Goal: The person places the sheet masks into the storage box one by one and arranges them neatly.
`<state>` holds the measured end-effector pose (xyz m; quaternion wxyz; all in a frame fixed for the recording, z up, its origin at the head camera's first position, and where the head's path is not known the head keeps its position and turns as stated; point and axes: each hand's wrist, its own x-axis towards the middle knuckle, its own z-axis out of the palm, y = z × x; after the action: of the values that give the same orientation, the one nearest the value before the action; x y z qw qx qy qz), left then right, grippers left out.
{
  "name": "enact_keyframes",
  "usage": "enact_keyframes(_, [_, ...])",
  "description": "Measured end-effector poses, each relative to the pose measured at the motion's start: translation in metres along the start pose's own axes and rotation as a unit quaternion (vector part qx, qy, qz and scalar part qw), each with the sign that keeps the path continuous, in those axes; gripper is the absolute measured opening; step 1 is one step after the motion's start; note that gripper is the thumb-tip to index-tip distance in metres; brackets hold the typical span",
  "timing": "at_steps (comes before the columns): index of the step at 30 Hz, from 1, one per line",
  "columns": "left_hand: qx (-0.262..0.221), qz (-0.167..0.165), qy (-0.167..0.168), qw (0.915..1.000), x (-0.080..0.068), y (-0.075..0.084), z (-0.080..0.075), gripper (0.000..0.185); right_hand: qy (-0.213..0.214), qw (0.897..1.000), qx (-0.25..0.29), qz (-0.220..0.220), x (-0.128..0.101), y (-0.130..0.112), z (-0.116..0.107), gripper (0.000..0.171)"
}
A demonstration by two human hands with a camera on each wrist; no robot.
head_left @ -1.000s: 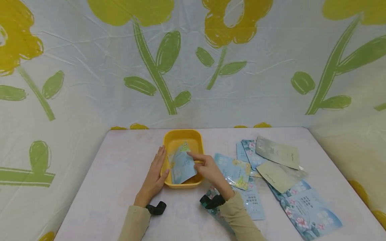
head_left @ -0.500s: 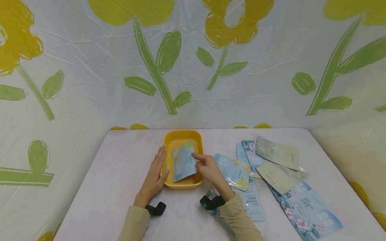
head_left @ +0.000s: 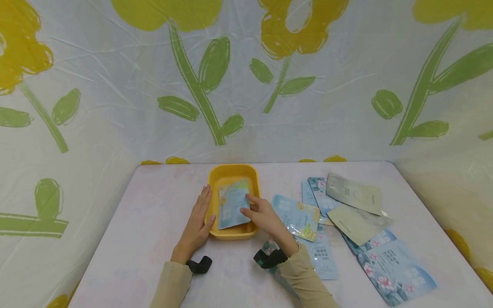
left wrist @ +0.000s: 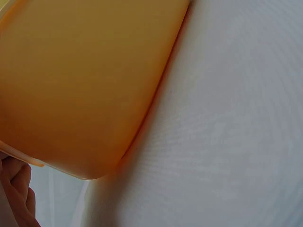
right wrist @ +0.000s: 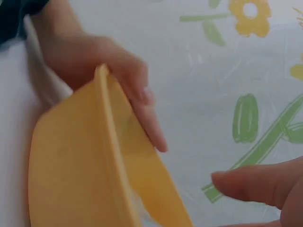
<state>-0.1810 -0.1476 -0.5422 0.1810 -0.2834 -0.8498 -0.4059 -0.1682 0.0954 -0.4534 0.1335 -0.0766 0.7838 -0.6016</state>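
Note:
A yellow plastic bin (head_left: 233, 166) stands on the table before me, with a blue face mask sachet (head_left: 232, 209) lying in it. Another sachet edge shows beneath that one's upper left. My left hand (head_left: 195, 224) rests along the bin's left side with its fingers straight. Over the bin's right rim reaches my right hand (head_left: 267, 218), its fingertips at the sachet's right edge and thumb spread from the index finger. In the right wrist view the right thumb (right wrist: 255, 184) stands apart, and the bin wall (right wrist: 71, 165) hides most of the sachet. The left wrist view shows mainly the bin's outer wall (left wrist: 85, 85).
Right of the bin lies a blue sachet with yellow flowers (head_left: 296, 216). Beyond it are pale green sachets (head_left: 356, 194) overlapping several blue ones. A blue sachet with pink flowers (head_left: 396, 271) lies front right. More lie partly under my right forearm.
The blue sachet has gone from tilted to lying flatter and straighter in the bin. My right thumb and index finger have spread at its edge. The left hand has stayed put.

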Motion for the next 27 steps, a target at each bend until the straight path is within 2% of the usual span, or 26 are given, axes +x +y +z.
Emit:
enact_keyframes(4, [-0.004,0.000,0.002,1.0000,0.000,0.000,0.000,0.067,-0.025,0.998,0.057,0.011,-0.001,-0.002,0.000,0.069])
enact_keyframes(9, [-0.003,0.000,0.002,1.0000,0.000,0.000,0.000,0.067,-0.047,0.991,0.115,0.045,-0.001,-0.003,0.001,0.075])
enact_keyframes(13, [-0.003,-0.003,0.001,1.0000,0.000,0.001,0.000,0.068,-0.044,0.985,0.154,0.064,0.001,-0.004,0.004,0.078])
enact_keyframes(18, [0.000,-0.006,0.000,1.0000,0.000,0.001,0.000,0.068,-0.022,0.980,0.184,0.072,0.003,-0.004,0.009,0.079])
enact_keyframes(27, [0.001,-0.009,0.001,1.0000,0.001,0.001,0.000,0.068,-0.014,0.977,0.202,0.064,0.004,-0.003,0.012,0.072])
